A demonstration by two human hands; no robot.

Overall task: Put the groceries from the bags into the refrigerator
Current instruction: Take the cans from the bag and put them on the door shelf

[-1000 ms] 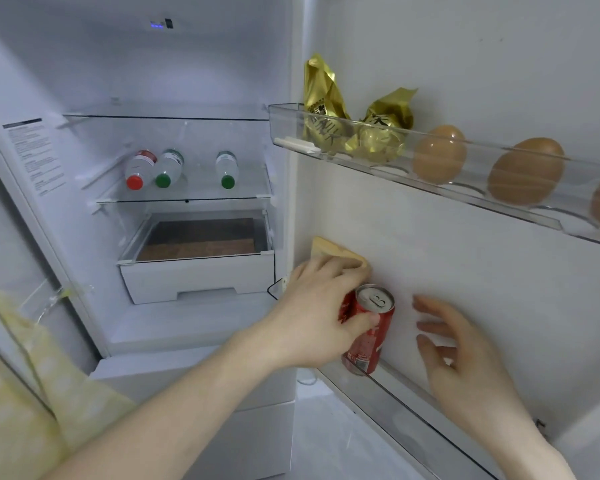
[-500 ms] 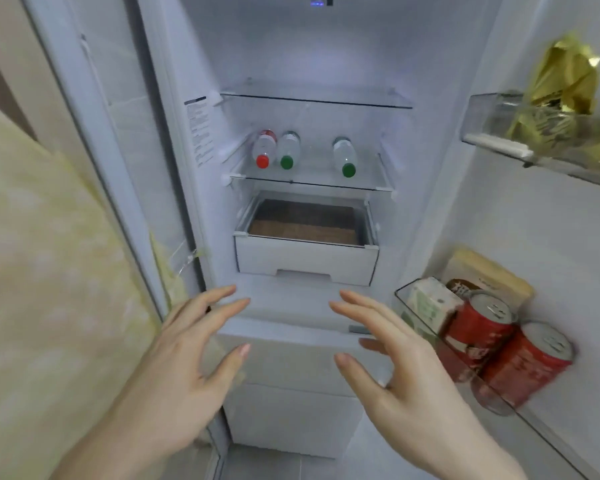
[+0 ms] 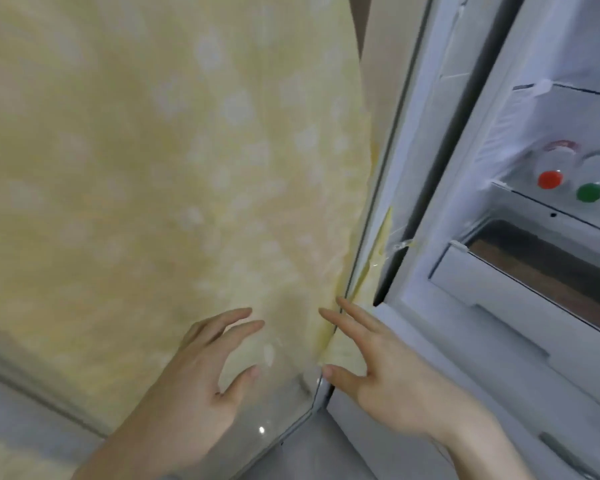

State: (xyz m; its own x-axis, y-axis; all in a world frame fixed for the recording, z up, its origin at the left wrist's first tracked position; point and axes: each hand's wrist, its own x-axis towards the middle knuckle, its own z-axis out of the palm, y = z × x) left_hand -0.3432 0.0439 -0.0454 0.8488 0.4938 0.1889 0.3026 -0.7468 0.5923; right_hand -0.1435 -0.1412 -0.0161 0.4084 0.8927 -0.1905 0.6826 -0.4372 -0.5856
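The open refrigerator (image 3: 465, 188) fills the right side of the head view. Two bottles lie on an inner glass shelf, one with a red cap (image 3: 550, 179) and one with a green cap (image 3: 589, 192). Below them is a white drawer (image 3: 520, 306). My left hand (image 3: 194, 372) and my right hand (image 3: 388, 372) hang low in the middle, both empty with fingers spread. They are in front of the fridge's left edge and a yellow cloth. No bags or door shelves are in sight.
A pale yellow patterned cloth (image 3: 160, 161) covers the surface left of the fridge and takes up most of the view. A grey floor (image 3: 312, 455) shows at the bottom between the hands.
My left hand let go of the red can on the door shelf. Both hands came away empty, and my view swung left from the door to the yellow cloth.
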